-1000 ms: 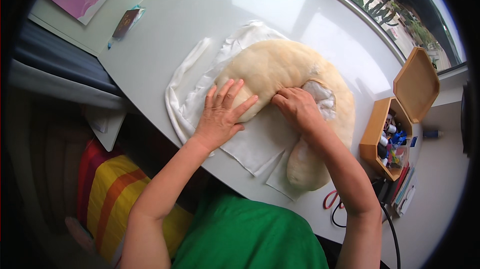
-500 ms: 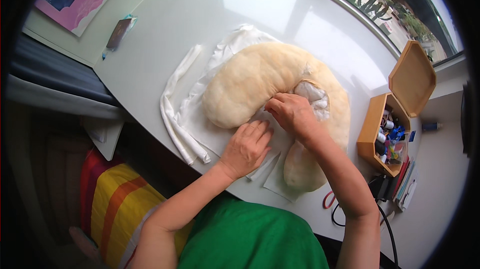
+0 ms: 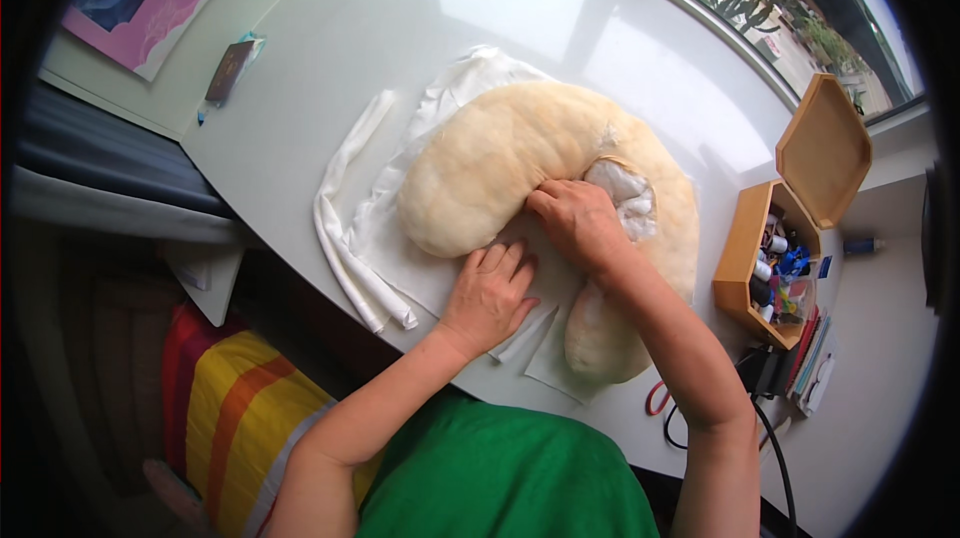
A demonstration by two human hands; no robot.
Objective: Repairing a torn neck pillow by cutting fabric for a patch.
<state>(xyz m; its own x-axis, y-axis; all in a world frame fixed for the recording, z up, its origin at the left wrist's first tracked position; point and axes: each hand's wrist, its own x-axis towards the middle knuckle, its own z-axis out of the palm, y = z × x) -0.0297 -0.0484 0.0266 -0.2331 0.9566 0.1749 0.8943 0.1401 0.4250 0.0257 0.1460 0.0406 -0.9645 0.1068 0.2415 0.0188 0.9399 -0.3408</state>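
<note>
A large cream U-shaped stuffed pillow [image 3: 500, 148] lies on white cloth [image 3: 395, 248] on the table. White stuffing [image 3: 632, 203] shows through an opening in its inner curve. My right hand [image 3: 582, 223] bends over the inner edge just left of that opening, its fingers closed on the pillow's fabric; the fingertips are partly hidden. Flat beside the lower left end of the pillow rests my left hand [image 3: 490, 296], fingers stretched out and apart, on the white cloth. To the left lies a long folded strip of white fabric [image 3: 335, 218].
At the right stands a wooden box [image 3: 735, 283], lid raised, holding thread spools. Books [image 3: 812, 358], a black cable [image 3: 780, 468] and red scissor handles [image 3: 656, 398] lie near it. A small dark booklet [image 3: 229, 71] sits at the far left; a window [image 3: 740, 13] borders the table.
The view has shifted slightly. My right hand still grips the inner edge of the pillow, and my left hand stays flat beside the pillow's end.
</note>
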